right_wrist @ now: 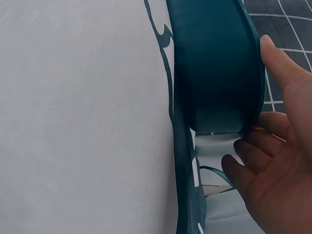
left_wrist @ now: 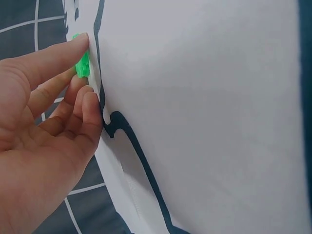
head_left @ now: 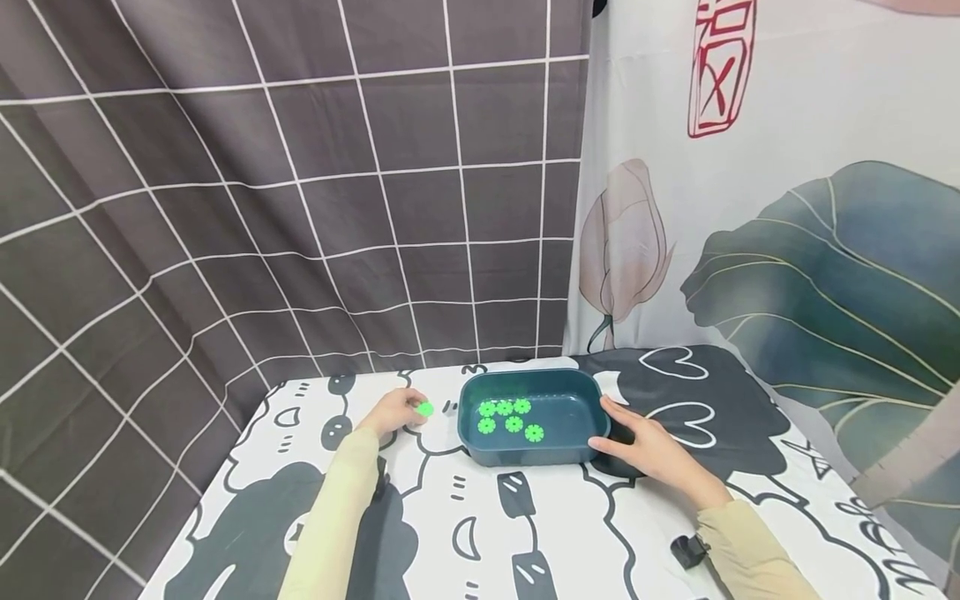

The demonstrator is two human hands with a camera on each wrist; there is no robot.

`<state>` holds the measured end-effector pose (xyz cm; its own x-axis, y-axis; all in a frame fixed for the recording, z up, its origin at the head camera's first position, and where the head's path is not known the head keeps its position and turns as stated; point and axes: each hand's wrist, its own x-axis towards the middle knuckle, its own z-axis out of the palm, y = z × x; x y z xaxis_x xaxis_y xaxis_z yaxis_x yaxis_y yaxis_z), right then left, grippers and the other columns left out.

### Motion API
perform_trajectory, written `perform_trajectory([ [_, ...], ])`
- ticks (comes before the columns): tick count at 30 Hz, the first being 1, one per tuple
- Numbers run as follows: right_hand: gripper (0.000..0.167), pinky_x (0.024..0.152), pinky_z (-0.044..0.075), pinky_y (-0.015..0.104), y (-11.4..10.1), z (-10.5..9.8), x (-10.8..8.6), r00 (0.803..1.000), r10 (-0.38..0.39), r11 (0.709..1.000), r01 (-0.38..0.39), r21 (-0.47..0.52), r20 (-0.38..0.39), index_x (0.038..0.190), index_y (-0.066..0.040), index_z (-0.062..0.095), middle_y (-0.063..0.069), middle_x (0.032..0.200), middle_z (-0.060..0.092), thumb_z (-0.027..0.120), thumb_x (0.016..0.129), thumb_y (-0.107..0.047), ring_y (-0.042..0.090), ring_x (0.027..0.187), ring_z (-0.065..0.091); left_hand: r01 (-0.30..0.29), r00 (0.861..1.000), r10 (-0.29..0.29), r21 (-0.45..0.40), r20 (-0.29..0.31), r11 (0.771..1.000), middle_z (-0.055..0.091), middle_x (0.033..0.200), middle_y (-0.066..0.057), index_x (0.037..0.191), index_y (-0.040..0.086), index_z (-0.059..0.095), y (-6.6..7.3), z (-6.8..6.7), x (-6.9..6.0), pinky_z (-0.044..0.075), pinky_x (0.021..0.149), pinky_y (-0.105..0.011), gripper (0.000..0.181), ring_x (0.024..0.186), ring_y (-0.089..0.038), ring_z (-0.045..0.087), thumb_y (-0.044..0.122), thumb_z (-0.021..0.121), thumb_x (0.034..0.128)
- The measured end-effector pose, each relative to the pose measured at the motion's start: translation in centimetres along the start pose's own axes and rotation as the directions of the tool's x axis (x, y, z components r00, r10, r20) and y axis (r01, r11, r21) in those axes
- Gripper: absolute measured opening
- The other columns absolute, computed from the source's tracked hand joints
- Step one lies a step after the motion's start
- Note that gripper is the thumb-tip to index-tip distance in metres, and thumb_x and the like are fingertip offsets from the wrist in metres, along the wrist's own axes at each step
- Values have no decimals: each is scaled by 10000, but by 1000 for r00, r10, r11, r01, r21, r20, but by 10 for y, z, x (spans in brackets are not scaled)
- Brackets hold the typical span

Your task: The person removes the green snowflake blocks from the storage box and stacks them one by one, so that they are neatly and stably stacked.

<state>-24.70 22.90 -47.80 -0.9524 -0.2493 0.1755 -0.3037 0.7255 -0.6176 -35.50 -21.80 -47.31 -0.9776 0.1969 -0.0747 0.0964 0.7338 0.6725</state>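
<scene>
Under teal tray (head_left: 532, 457): cartoon-print cloth (head_left: 570, 517) | behind: gridded curtain (head_left: 337, 196) | right: floral curtain (head_left: 817, 275)

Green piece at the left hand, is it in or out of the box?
Out: the left hand pinches the green piece beside the teal box, with patterned cloth showing between them.

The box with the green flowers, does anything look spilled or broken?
Nothing stands out. The box sits flat, with six green flowers inside and no visible cracks. One more flower isn't spilled: the left hand pinches it. The right hand holds the box's end.
</scene>
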Motion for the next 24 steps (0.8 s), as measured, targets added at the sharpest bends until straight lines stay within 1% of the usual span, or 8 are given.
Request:
perform_trajectory([
  [8,851,1106,318,634,2,0,0,1000,-10,1000,10,3,-3,1527,-22,393,205,1572,361,678,914,-539,454,1427,326,-12,1000,12,1,-1,1000,675,1056,-87,1204,-11,669,1,-1,-1,519,929,-483,447,943,-232,632,74,766,776],
  [15,840,1109,319,626,2,0,0,1000,-25,1000,25,6,-10,1522,-18,401,200,1568,370,686,915,-523,447,1426,333,10,1000,-10,-8,-10,1000,666,1083,-94,1218,4,669,2,0,-4,512,941,-487,439,966,-240,624,78,756,794],
  [20,843,1107,319,630,1,-1,0,1000,-21,1000,21,8,-3,1523,-18,400,203,1567,370,682,915,-529,450,1425,332,10,1000,-10,-7,-13,1000,668,1080,-93,1215,8,672,2,-1,-4,511,942,-488,437,970,-243,624,92,760,795],
  [24,848,1101,322,636,0,-1,0,1000,-17,1000,17,7,-2,1522,-15,400,206,1565,372,682,914,-534,456,1421,335,8,1000,-9,-24,-13,1000,665,1090,-97,1221,5,669,0,-3,-3,509,944,-487,453,991,-254,621,101,773,791],
])
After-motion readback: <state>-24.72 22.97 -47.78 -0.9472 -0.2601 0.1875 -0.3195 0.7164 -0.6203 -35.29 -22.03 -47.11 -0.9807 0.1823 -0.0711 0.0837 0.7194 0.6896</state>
